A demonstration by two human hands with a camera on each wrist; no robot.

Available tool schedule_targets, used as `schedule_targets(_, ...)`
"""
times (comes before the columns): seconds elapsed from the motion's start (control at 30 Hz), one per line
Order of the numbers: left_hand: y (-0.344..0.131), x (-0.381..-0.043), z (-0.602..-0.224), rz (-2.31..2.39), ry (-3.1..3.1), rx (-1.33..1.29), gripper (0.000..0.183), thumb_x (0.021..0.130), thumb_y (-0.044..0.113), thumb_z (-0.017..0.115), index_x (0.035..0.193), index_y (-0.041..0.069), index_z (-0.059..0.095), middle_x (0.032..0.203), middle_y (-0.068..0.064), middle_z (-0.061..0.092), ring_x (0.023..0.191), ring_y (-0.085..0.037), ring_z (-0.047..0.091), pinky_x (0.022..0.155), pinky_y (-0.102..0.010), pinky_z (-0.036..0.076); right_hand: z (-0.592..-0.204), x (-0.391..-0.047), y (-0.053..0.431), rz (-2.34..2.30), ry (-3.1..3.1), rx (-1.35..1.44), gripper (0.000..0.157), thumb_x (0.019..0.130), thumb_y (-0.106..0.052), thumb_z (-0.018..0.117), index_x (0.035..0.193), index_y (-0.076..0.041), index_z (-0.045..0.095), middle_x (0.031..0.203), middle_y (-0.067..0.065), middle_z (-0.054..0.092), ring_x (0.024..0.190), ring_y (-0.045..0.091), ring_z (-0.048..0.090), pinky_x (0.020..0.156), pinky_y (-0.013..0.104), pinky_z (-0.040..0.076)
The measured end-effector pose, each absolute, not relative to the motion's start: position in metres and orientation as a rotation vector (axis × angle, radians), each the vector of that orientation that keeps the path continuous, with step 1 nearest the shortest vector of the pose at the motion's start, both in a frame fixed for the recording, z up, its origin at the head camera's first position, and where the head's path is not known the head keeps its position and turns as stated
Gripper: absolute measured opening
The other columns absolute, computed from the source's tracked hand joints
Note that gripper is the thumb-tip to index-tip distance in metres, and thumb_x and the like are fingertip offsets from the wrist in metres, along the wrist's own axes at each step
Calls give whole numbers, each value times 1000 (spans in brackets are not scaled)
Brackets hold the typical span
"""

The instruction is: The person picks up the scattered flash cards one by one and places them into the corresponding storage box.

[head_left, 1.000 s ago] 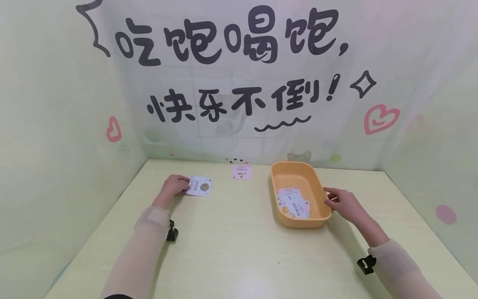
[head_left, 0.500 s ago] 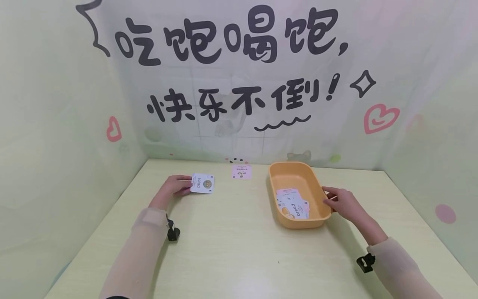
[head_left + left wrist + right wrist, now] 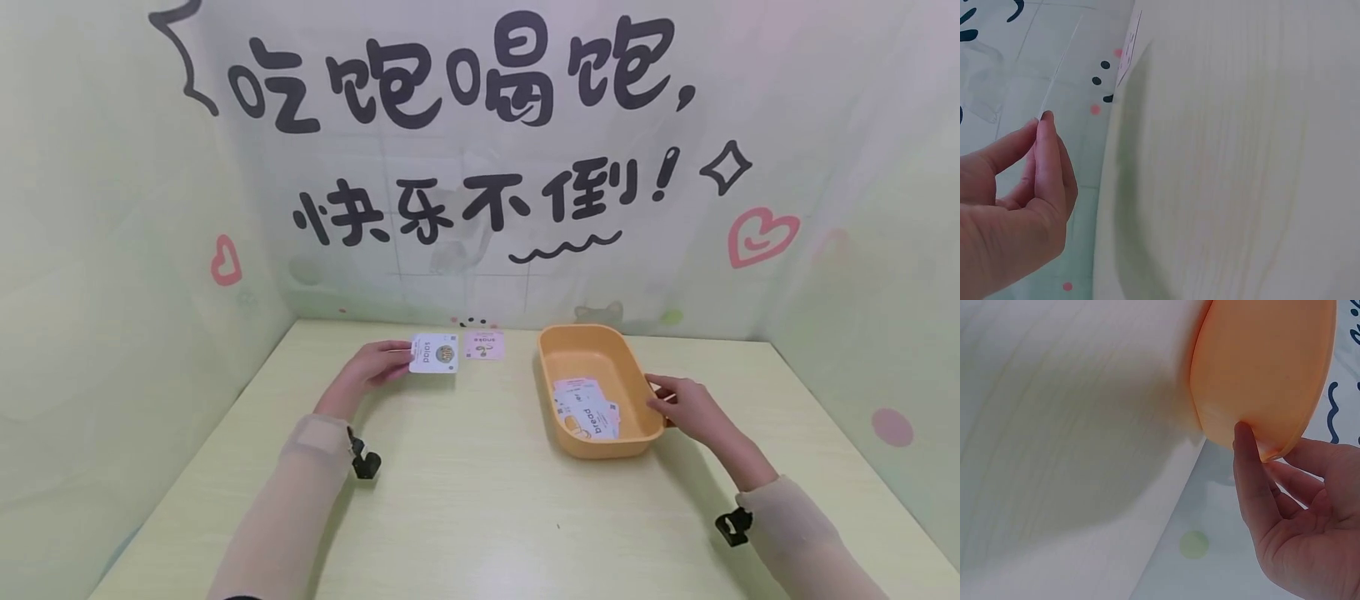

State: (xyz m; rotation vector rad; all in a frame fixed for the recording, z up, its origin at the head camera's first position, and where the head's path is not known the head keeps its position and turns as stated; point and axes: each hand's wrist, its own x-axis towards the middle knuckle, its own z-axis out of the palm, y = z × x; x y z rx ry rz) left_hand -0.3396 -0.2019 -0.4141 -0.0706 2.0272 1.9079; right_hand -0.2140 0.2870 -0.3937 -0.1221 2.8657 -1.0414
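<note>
Between thumb and fingertips, my left hand pinches the left edge of a white salad flashcard, held up off the table. Edge-on in the left wrist view, the salad flashcard is only a thin line above the fingertips of the left hand. My right hand grips the right rim of an orange plastic basket, thumb and fingers on either side of the wall. The right wrist view shows the right hand at the corner of the orange basket. Inside lie several flashcards, a bread one on top.
A pink snake flashcard lies flat near the table's back edge, just right of the salad flashcard. The pale wooden table meets a printed cloth backdrop behind, with cloth walls at both sides.
My left hand has lifted the salad flashcard and carried it right, close to the snake flashcard. The right hand stays on the basket, which has shifted very slightly left.
</note>
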Motion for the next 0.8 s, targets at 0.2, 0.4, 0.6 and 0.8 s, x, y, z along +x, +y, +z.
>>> schedule_targets(0.2, -182, -336, -406, 1977, 1929, -58, 53, 98, 0, 57, 146, -10, 38, 97, -2, 64, 76, -6, 68, 80, -18, 60, -394, -214, 287, -1036, 2859, -114, 50, 95, -2, 61, 140, 14, 45, 105, 28, 62, 84, 22, 63, 63, 26, 61)
schedule_targets(0.4, -163, -334, -398, 1998, 1878, -35, 53, 97, -1, 57, 147, -8, 39, 105, -7, 63, 80, -8, 69, 83, -19, 60, -392, -214, 287, -1034, 2863, -125, 50, 95, -2, 61, 139, 15, 45, 105, 28, 62, 84, 23, 64, 64, 26, 61)
schedule_targets(0.6, -140, -331, -393, 2009, 1832, 26, 50, 98, -1, 55, 145, -8, 40, 111, -10, 63, 82, -8, 69, 80, -18, 60, -392, -214, 287, -1036, 2864, -122, 50, 95, -2, 61, 139, 15, 45, 106, 29, 62, 85, 23, 64, 64, 27, 61)
schedule_targets(0.8, -114, -326, -388, 2005, 1788, 115, 49, 98, -4, 53, 145, -10, 39, 127, -20, 58, 87, -9, 67, 82, -19, 60, -391, -213, 286, -1026, 2856, -104, 50, 96, -3, 61, 140, 14, 45, 105, 28, 62, 83, 21, 63, 65, 28, 61)
